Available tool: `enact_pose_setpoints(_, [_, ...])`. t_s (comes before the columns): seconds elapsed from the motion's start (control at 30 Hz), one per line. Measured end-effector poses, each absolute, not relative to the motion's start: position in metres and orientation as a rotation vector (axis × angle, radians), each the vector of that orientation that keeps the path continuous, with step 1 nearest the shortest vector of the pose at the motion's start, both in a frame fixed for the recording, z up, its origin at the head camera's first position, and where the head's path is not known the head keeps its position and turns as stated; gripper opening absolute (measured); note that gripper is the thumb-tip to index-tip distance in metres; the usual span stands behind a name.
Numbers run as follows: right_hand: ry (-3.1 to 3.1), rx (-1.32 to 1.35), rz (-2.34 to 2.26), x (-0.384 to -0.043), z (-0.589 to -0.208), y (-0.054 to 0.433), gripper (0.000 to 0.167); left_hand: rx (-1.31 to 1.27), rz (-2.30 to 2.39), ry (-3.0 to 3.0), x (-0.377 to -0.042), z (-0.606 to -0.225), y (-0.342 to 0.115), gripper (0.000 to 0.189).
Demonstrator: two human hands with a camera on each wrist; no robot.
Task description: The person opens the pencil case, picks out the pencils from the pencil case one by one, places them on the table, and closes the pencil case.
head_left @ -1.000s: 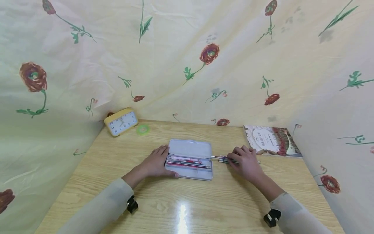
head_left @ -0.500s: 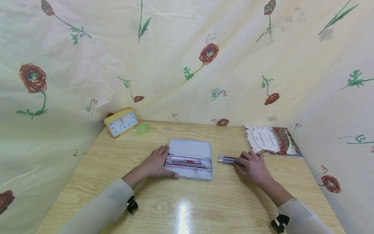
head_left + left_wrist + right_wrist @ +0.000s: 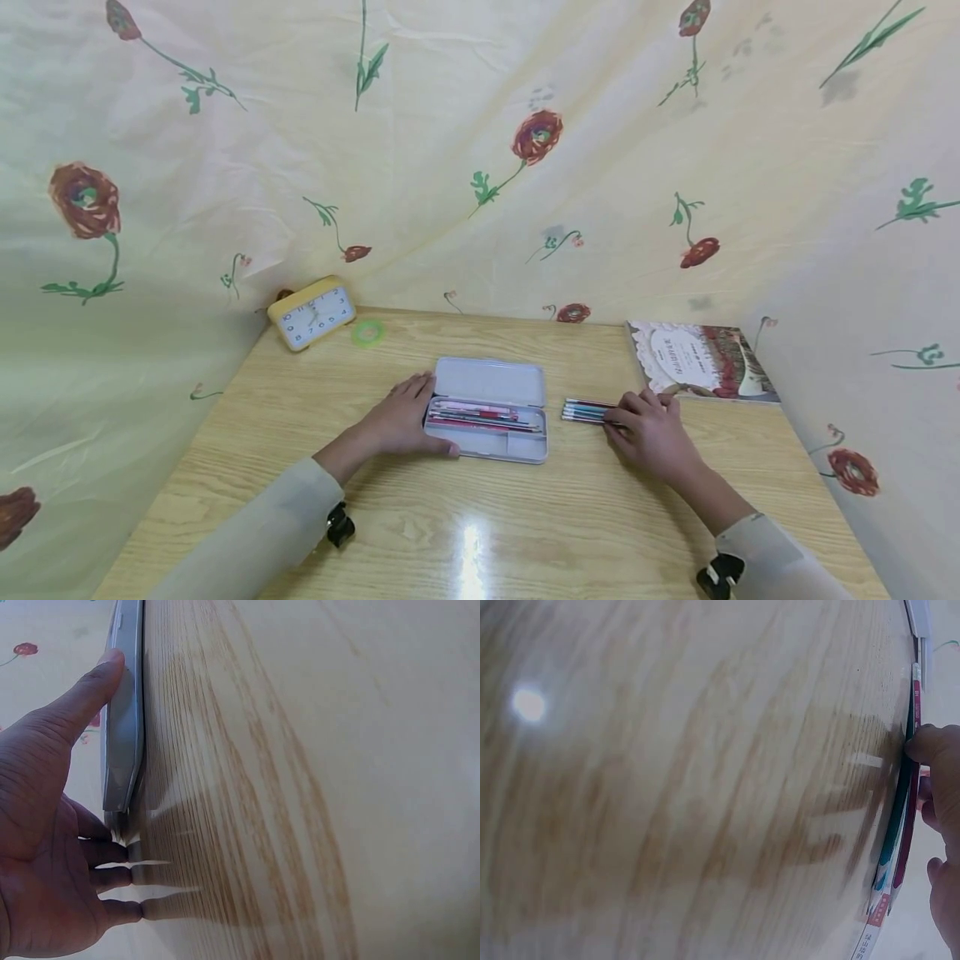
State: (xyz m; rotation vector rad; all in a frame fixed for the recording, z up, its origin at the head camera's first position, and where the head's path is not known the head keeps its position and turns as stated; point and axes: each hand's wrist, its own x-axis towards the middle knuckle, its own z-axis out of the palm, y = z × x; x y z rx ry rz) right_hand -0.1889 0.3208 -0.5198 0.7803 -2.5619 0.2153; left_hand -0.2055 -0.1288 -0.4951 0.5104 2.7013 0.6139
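A pale metal pencil case (image 3: pixel 488 383) lies open on the table, its lid folded back. Several pens and pencils (image 3: pixel 480 417) sit in its rear compartment. My left hand (image 3: pixel 401 421) rests spread against the case's left end; in the left wrist view its thumb (image 3: pixel 101 682) touches the front wall while the other fingers reach down to the tabletop. To the right of the case, a row of several pencils (image 3: pixel 581 411) lies on the table. My right hand (image 3: pixel 652 433) pinches them, its fingers covering their right part. A red pencil (image 3: pixel 907 832) and a green pencil (image 3: pixel 896 810) show in the right wrist view.
A yellow alarm clock (image 3: pixel 312 313) stands at the back left, with a green tape roll (image 3: pixel 368 333) beside it. At the back right lies a book (image 3: pixel 701 360). Floral cloth (image 3: pixel 450 167) hangs behind the wooden table (image 3: pixel 405 533).
My right hand has moved right, drawing the pencil that reached the case's edge back level with the others. The left hand and the case have stayed in place.
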Motion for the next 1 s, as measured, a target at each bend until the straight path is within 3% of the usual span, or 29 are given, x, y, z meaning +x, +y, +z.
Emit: enact_pose_setpoints(1.0, [-2.581,0.776,0.249,-0.1911,-0.5224,0.3231,0.018,0.515,0.578,2.712,-0.2045,-0.4936,-0.1287,0.14])
